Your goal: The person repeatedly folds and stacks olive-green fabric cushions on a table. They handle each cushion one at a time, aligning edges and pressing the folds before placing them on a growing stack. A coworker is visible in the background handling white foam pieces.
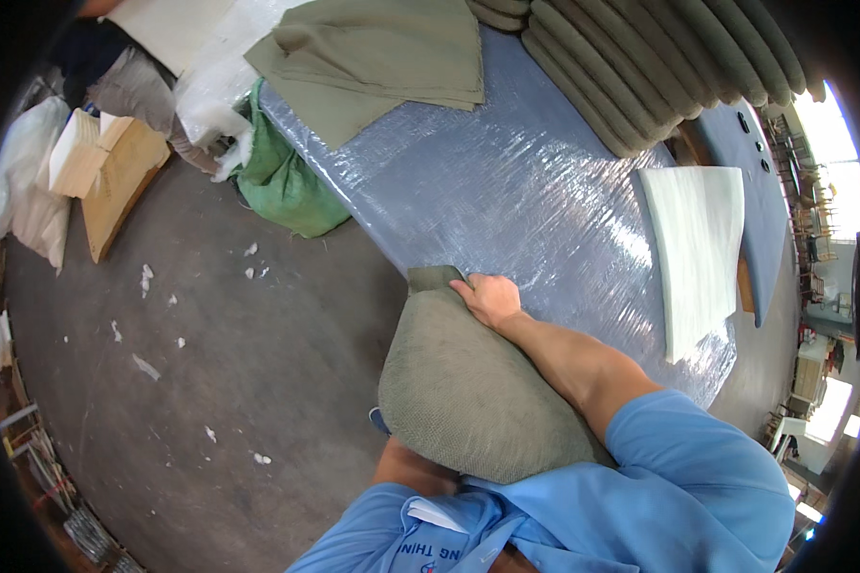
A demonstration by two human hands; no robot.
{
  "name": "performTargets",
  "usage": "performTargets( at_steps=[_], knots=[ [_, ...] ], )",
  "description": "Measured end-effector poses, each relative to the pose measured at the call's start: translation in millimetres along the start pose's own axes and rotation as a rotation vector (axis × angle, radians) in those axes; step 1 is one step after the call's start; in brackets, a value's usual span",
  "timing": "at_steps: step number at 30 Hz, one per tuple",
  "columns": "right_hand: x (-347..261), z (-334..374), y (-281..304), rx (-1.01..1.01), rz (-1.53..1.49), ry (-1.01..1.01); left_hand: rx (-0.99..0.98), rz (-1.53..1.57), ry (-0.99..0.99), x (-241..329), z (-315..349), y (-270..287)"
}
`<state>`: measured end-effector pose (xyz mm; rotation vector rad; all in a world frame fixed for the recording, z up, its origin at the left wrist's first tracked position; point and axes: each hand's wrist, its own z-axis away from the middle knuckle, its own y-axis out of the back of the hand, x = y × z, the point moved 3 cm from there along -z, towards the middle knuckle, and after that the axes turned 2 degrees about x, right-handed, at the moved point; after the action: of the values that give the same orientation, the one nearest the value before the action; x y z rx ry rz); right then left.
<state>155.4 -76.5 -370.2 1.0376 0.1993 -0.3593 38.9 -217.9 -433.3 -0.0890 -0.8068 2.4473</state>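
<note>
A plump olive-grey cushion (473, 392) is held upright against my blue shirt, close to the near edge of the table. My right hand (490, 301) is closed on its upper edge, beside a loose fabric flap (433, 278) at the top corner. Of my left arm only the forearm shows, low at the cushion's left side. The cushion hides my left hand.
Shiny plastic film covers the blue-grey table (506, 162). Olive fabric pieces (382, 53), a row of stacked cushions (631, 67) and a white padding sheet (695, 248) lie there. A green sack (291, 186) stands left; white scraps (147, 277) dot the floor. Another person (143, 91) is at far left.
</note>
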Motion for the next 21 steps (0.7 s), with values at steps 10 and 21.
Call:
performTargets(
  at_steps=[10, 21],
  knots=[
    [-15, -18, 3, -0.219, -0.102, -0.086, -0.19, 0.15, 0.029, 43, -3, -35],
    [-39, -22, -11, 0.022, 0.091, 0.098, -0.191, 0.101, 0.087, 64, -15, -35]
  ],
)
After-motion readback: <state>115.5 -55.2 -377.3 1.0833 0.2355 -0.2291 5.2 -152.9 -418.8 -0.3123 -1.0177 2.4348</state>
